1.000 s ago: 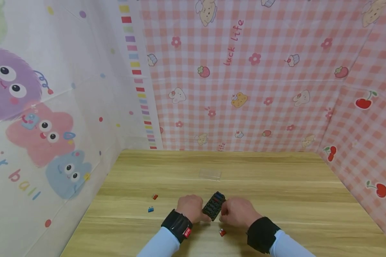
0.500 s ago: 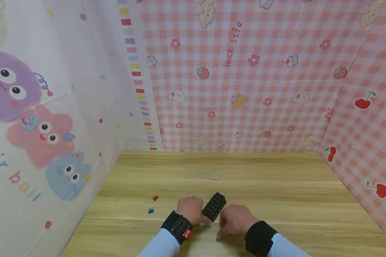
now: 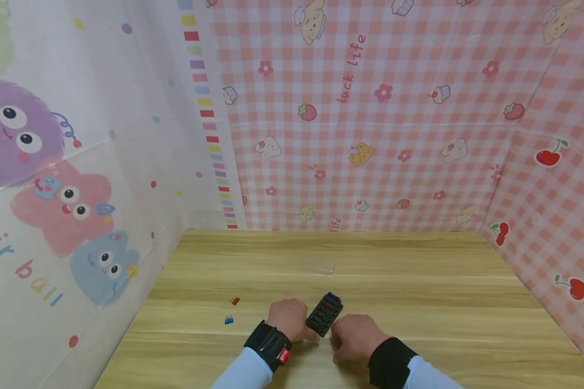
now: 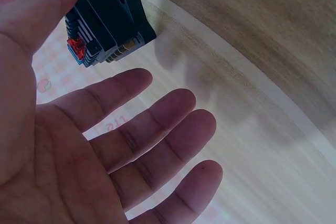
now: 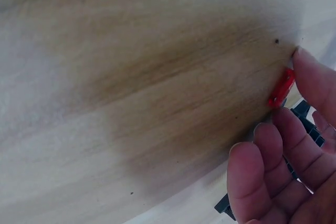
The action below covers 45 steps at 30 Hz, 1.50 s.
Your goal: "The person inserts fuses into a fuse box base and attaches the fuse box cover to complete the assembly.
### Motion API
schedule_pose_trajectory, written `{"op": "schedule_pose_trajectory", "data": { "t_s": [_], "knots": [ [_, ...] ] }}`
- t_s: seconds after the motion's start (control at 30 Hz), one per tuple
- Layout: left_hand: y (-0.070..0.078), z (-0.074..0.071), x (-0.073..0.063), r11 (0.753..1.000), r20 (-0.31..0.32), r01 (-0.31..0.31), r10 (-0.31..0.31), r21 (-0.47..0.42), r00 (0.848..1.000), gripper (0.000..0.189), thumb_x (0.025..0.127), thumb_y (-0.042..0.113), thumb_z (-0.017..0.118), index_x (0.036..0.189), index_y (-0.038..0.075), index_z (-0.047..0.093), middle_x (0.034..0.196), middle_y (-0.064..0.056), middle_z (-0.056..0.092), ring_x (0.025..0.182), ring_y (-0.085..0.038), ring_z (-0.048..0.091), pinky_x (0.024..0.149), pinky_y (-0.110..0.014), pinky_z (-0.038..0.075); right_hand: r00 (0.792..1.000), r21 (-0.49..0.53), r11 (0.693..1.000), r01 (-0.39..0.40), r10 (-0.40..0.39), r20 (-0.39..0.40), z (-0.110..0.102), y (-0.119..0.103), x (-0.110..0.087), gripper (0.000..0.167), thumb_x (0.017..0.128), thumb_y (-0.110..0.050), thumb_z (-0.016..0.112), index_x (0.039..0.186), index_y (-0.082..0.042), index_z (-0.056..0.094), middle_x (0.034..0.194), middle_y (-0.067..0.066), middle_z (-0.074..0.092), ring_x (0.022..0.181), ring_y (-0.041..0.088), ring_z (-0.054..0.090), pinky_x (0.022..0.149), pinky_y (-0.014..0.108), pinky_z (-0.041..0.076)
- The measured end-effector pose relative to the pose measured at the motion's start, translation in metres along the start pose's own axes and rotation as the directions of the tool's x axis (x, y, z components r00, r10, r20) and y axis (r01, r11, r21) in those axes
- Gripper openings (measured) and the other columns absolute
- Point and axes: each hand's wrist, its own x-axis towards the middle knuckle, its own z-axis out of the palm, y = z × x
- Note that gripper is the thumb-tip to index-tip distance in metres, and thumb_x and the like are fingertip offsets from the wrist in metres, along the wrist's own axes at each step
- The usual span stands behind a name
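Note:
A black fuse box sits on the table between the two hands, with a blue fuse and a red fuse seated near its far end. Beside its left edge rests my left hand; the left wrist view has its fingers extended and apart, the thumb by the fuse box. Just right of the box and nearer to me, my right hand pinches a red blade fuse between thumb and index finger. From the head view that fuse is mostly hidden by the hand.
Left of the hands lie a loose red fuse and a blue fuse. A clear plastic cover lies farther back on the wooden table. Printed cloth walls stand behind and at both sides.
My right hand has drawn back from the fuse box toward me and come over the red fuse that lay in the open. The left hand and box have stayed put.

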Motion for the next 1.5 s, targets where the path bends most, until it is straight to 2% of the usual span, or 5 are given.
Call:
{"op": "schedule_pose_trajectory", "data": {
  "t_s": [0.37, 0.53, 0.7, 0.93, 1.5],
  "knots": [
    [-0.0017, 0.0013, -0.0013, 1.000, -0.026, -0.015, 0.015, -0.006, 1.000, 0.054, 0.063, 0.058, 0.087, 0.080, 0.010, 0.068, 0.065, 0.002, 0.050, 0.056, -0.015, 0.045, 0.053, -0.032, 0.038, 1.000, -0.028, 0.999, 0.021, -0.021, -0.017, -0.0007, 0.0010, 0.0024, 0.019, 0.075, -0.001, 0.075, 0.080, -0.019, 0.070, 0.071, -0.011, 0.058, 0.066, 0.008, 0.050, 0.066, 0.031, 0.047],
    [-0.0021, 0.0009, -0.0019, 1.000, -0.025, -0.018, 0.018, -0.010, 1.000, 0.053, 0.064, 0.057, 0.087, 0.077, 0.010, 0.066, 0.064, 0.002, 0.050, 0.056, -0.015, 0.045, 0.052, -0.032, 0.037, 0.998, -0.015, 1.000, -0.006, 0.005, -0.063, -0.0002, -0.0003, 0.0017, 0.014, 0.077, -0.013, 0.079, 0.078, -0.018, 0.066, 0.069, -0.010, 0.055, 0.063, 0.009, 0.047, 0.062, 0.031, 0.044],
    [-0.0028, 0.0006, -0.0017, 1.000, -0.014, -0.012, 0.012, -0.008, 1.000, 0.054, 0.064, 0.058, 0.086, 0.078, 0.011, 0.066, 0.065, 0.002, 0.050, 0.057, -0.015, 0.045, 0.052, -0.032, 0.038, 0.990, -0.014, 0.998, -0.068, 0.066, -0.122, 0.0018, -0.0020, 0.0011, 0.028, 0.073, -0.027, 0.086, 0.070, -0.018, 0.059, 0.064, -0.008, 0.049, 0.059, 0.011, 0.043, 0.057, 0.032, 0.038],
    [-0.0023, -0.0007, -0.0032, 1.000, -0.028, -0.019, 0.019, -0.008, 0.999, 0.054, 0.064, 0.058, 0.086, 0.078, 0.010, 0.066, 0.064, 0.002, 0.050, 0.057, -0.015, 0.045, 0.053, -0.033, 0.038, 0.986, -0.052, 0.993, -0.103, 0.095, -0.135, 0.0038, -0.0030, 0.0032, 0.025, 0.075, -0.023, 0.085, 0.070, -0.017, 0.062, 0.064, -0.007, 0.050, 0.060, 0.012, 0.043, 0.058, 0.033, 0.040],
    [-0.0016, -0.0030, -0.0050, 1.000, -0.018, -0.013, 0.013, -0.009, 1.000, 0.054, 0.063, 0.058, 0.087, 0.080, 0.010, 0.068, 0.064, 0.002, 0.050, 0.056, -0.014, 0.045, 0.053, -0.033, 0.038, 0.980, -0.050, 0.997, -0.061, 0.051, -0.192, 0.0042, 0.0006, 0.0023, 0.020, 0.070, -0.014, 0.084, 0.068, -0.019, 0.064, 0.065, -0.009, 0.053, 0.059, 0.011, 0.045, 0.056, 0.034, 0.042]
  ]
}}
